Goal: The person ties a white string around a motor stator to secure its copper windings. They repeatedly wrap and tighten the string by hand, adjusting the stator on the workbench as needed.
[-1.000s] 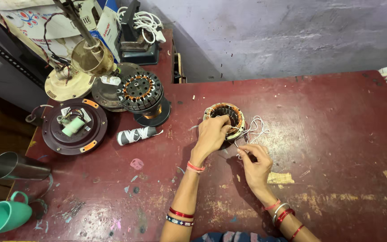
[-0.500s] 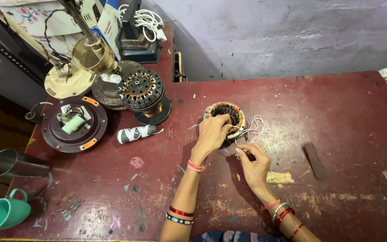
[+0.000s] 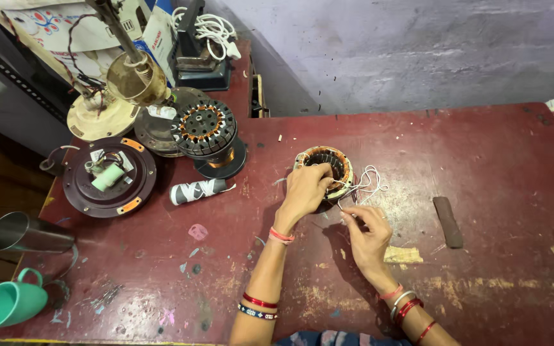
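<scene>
Your left hand [image 3: 304, 191] is cupped over the near-left rim of the small wound stator [image 3: 326, 171], fingers curled down onto it and pressing it to the red table [image 3: 482, 160]. Your right hand [image 3: 367, 232] sits just in front of the stator and to its right, thumb and forefinger pinched narrow on a strand of the white lead wires [image 3: 368, 181] that loop out of the stator's right side.

The stator looks like a stack of steel laminations filled with copper winding, so expect it to be dense and heavy for its size, and rigid. It should stay put under one palm. Hold it by the outer iron ring, as you do now. The coil turns inside the bore are the fragile part: thin enamelled copper that a fingernail or a hard pull could scrape or kink. The white leads are light and limp; grip them near where they leave the winding, so the tug does not go into the coil.

To the left of the stator stands a larger black stator [image 3: 208, 131], and nearer still lies a white-and-black roll [image 3: 198, 190]. Well to the stator's right lies a dark flat stick [image 3: 447, 221], and a scrap of yellowish paper [image 3: 402, 255] rests just beside your right hand.
</scene>
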